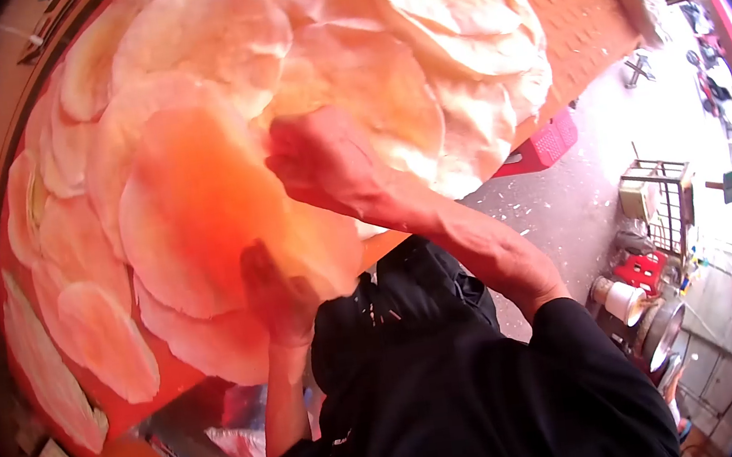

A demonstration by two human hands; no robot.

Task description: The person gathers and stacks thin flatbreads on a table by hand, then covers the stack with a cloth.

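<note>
while the left hand (pixel 281 303) extends unclenched fingers (pixel 255 265), the right hand (pixel 318 154) curls, grip unclear.

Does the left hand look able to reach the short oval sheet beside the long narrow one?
Probably yes: nothing seems to block the way from the left hand to the short oval sheet, whose top looks uncovered.

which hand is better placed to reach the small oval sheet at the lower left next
Probably the left hand: it appears closer to the small oval sheet. The right hand is farther away, near the right edge of the large pale sheet.
</note>
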